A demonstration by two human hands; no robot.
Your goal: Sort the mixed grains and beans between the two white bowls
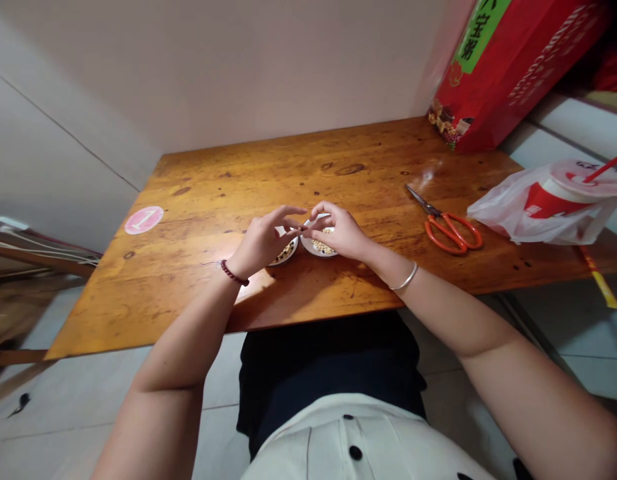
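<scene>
Two small white dishes stand side by side on the wooden table. The left dish (284, 261) holds dark and pale beads or beans; the right dish (322, 253) holds pale ones. My left hand (265, 239), with a dark red bead bracelet, is over the left dish. Above the right dish is my right hand (337, 231), with a silver bangle on its wrist. Both hands are pinched, and their fingertips meet between the dishes around a tiny dark piece (303, 228). Which fingers bear it is too small to tell.
Orange-handled scissors (452, 233) lie right of my hands. Farther right, a red and white cup (563, 193) sits in a plastic bag. A red box (513, 73) stands at the back right, and a pink round sticker (144, 219) is at the left.
</scene>
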